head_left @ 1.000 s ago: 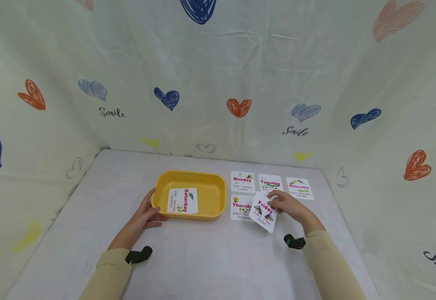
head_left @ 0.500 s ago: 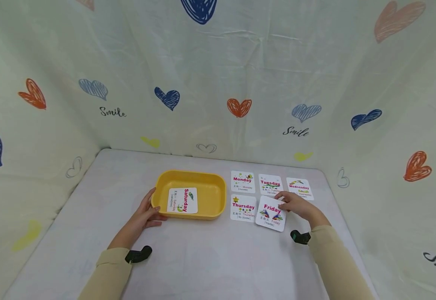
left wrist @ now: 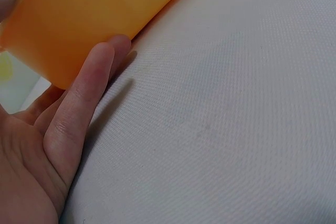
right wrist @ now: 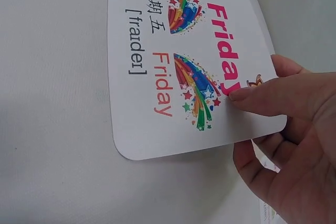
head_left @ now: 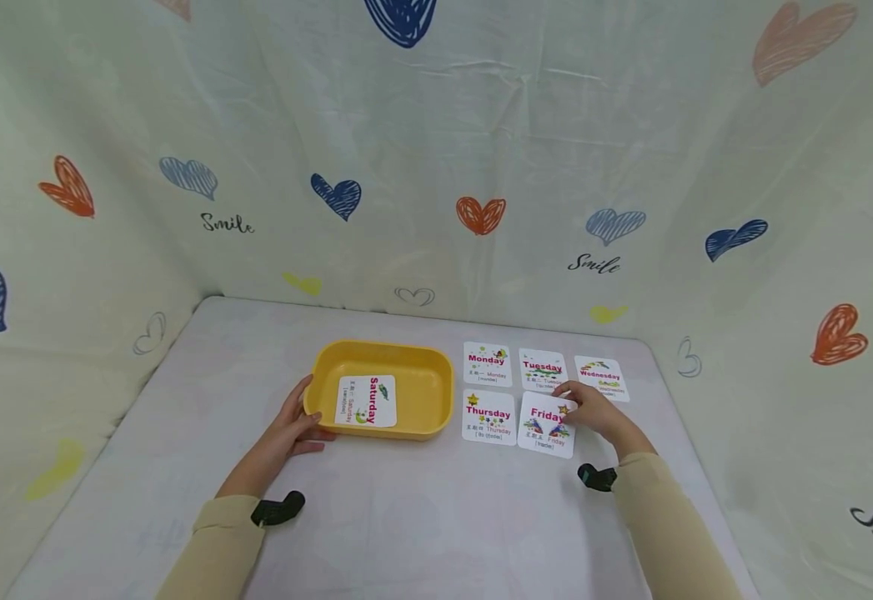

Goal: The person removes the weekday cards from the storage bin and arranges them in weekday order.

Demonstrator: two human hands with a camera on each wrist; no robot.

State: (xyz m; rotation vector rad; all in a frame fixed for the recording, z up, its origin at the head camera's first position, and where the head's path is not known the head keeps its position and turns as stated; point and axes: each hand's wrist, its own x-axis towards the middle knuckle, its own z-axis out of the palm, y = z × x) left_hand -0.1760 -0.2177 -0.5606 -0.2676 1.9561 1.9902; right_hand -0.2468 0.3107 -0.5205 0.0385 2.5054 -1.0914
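My right hand (head_left: 599,415) pinches the Friday card (head_left: 543,440) by its upper right corner. In the right wrist view the thumb lies on the card's printed face and the other fingers are behind it. That card sits just right of the Thursday card (head_left: 489,418) and below the Tuesday card (head_left: 543,369). My left hand (head_left: 286,433) grips the near left corner of a yellow tray (head_left: 424,387), thumb at the rim and fingers against the outer wall and underside. Inside the tray a Saturday card (head_left: 366,402) lies turned sideways.
A Monday card (head_left: 487,364) and a Wednesday card (head_left: 597,371) flank Tuesday in the back row. The pale table (head_left: 406,517) ends at a hanging curtain (head_left: 406,150) printed with hearts, which also runs along both sides.
The Friday card has moved right and turned from a tilt to nearly straight beside Thursday, uncovering that card. The right hand moved with it; the left hand and tray stayed still.
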